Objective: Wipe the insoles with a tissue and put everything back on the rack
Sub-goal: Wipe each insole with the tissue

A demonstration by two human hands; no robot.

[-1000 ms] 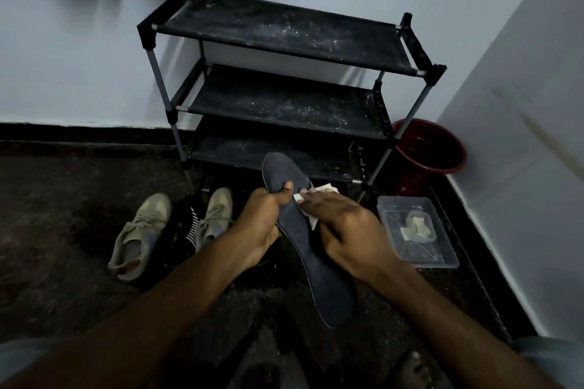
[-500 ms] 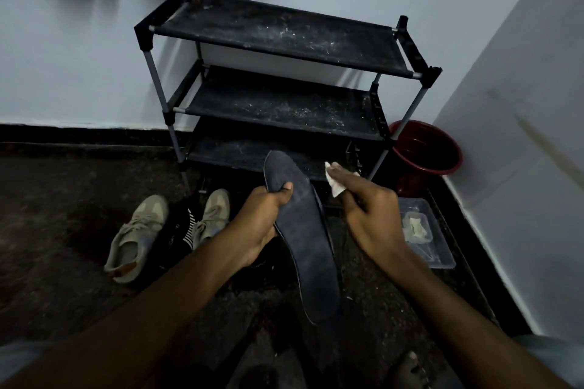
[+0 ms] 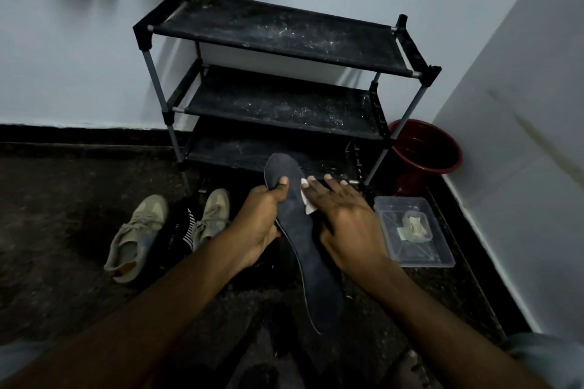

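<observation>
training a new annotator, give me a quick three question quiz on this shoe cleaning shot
1. True or false: the left hand grips the insole near its far end.
2. What does the right hand press flat against the insole? A sponge, B tissue, C brush.
3. How many shelves does the rack have?
Key: 1 true; 2 B; 3 three.

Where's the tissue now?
Head view, centre: the tissue lies under the right hand, pressed on the insole that the left hand grips, before the rack.
</observation>
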